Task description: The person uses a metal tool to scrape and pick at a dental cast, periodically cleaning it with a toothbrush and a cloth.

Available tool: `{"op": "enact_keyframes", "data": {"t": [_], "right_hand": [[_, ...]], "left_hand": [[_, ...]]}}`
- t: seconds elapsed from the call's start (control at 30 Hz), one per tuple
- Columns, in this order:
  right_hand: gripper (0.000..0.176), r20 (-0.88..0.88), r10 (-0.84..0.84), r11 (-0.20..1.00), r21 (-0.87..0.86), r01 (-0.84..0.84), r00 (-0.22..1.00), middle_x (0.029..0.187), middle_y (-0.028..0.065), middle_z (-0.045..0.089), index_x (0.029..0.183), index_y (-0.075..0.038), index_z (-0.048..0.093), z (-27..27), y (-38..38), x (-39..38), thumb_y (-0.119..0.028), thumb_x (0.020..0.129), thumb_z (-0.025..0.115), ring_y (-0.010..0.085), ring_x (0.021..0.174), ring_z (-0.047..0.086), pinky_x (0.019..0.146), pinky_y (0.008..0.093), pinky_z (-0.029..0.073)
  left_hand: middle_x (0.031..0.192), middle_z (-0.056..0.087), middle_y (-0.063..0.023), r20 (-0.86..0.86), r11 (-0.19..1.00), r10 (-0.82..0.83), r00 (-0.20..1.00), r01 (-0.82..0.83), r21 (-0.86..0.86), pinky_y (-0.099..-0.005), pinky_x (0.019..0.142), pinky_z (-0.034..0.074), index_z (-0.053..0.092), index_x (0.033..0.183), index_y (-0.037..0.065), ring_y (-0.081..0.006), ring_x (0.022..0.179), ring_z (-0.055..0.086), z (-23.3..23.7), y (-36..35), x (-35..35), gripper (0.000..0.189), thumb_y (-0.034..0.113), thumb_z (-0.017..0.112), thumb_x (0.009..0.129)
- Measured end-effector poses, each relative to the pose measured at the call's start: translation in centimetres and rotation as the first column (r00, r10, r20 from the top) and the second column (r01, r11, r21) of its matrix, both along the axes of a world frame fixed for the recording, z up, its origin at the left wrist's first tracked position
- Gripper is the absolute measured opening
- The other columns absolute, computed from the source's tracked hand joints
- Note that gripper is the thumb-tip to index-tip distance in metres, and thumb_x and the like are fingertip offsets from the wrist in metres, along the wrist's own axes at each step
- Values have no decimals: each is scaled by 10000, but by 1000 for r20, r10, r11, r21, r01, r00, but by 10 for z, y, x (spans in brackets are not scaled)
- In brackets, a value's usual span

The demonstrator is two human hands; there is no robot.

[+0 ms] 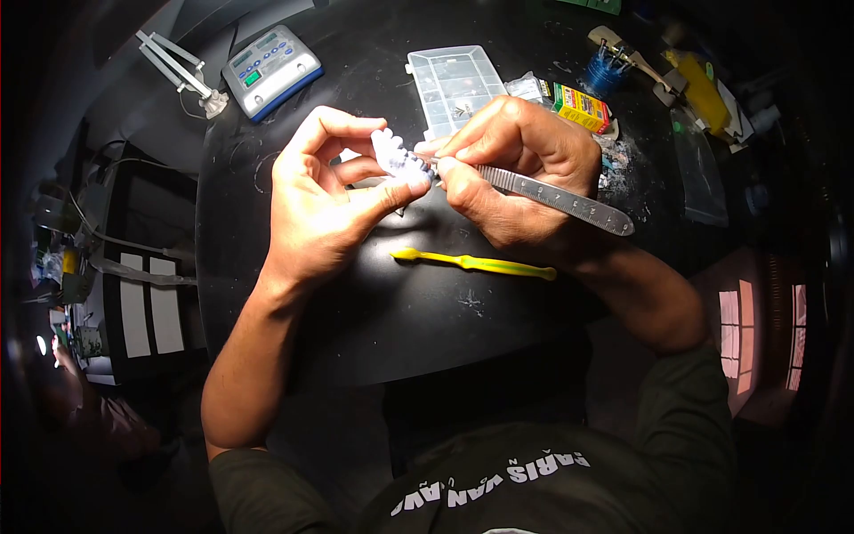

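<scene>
My left hand (329, 182) is closed, with thumb and fingers pinching a small, pale, lumpy piece (398, 158) that resembles a dental model. My right hand (520, 165) grips a flat metal scalpel handle (560, 198) with ribs and ruler marks, pen-fashion. Its working tip meets the right side of the pale piece and is mostly covered by my fingers, so I cannot make out a blade. Below both hands a yellow plastic tool (471, 262) with a pointed end lies on the black table (374, 343).
Beyond my hands lies a clear compartment box (455, 76) with small parts in it. To its right are a yellow-green packet (580, 107) and a blue holder (608, 69) with tools. At the back left stands a grey-blue device (272, 71) with buttons, near a white jointed lamp arm (178, 67).
</scene>
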State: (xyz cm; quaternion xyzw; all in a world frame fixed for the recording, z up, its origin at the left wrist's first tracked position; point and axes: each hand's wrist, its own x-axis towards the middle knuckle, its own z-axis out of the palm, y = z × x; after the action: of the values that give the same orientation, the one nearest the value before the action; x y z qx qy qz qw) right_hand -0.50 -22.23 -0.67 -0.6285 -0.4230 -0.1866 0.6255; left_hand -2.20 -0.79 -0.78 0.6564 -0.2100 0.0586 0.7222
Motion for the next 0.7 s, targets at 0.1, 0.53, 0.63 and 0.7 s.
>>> {"op": "enact_keyframes", "data": {"t": [0.1,0.53,0.63,0.7], "right_hand": [[156,1,32,996,-78,-32,999,879,150,684,862,5,596,2,-4,-2,131,868,688,216,906,755,854,364,630],[128,1,18,1000,-17,-18,1000,838,117,710,848,4,637,-2,1,-1,54,861,755,142,800,737,749,302,611],[165,3,27,996,-89,-27,1000,851,137,684,871,3,591,0,-3,-2,131,862,694,201,863,748,865,388,635],[164,-9,34,996,-86,-35,999,850,136,685,870,5,591,0,-3,-2,132,861,694,201,863,748,867,390,636]], "left_hand": [[1019,657,-117,11,1000,-1,1000,2,-31,-354,912,652,589,1166,-30,-199,971,729,0,-1,0,493,-118,867,768],[991,662,-103,27,999,-19,999,20,-39,-355,904,653,599,1140,-20,-195,949,737,-5,1,1,487,-125,877,754],[981,667,-102,19,999,-14,1000,15,-38,-350,897,653,598,1131,-20,-192,942,739,-4,1,0,481,-124,878,753],[976,669,-102,32,999,-11,999,12,-31,-347,892,653,598,1127,-20,-189,939,740,-5,1,1,478,-122,879,754]]}}
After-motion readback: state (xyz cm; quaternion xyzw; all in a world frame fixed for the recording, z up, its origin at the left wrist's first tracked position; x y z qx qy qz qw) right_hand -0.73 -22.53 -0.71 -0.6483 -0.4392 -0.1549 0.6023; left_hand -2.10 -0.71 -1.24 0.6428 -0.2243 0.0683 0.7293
